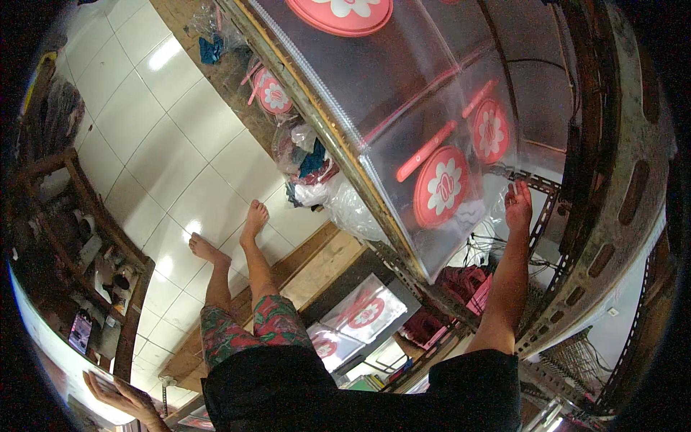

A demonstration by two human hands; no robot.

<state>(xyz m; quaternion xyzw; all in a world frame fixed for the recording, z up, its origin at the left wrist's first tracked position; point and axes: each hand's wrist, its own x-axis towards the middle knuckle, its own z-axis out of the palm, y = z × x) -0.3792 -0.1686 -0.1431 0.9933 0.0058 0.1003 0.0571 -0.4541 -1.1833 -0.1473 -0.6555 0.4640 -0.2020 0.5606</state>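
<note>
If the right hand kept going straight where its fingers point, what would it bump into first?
Probably the edge of the patterned clear plastic, just beyond the fingertips of the right hand. A metal bar with holes crosses nearby too, but how deep each sits is unclear.

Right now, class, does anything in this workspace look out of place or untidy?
Yes: crumpled clear plastic and dark blue scraps lie jumbled beside the worktable's brown edge, looking untidy against the mostly smooth printed sheeting.
</note>
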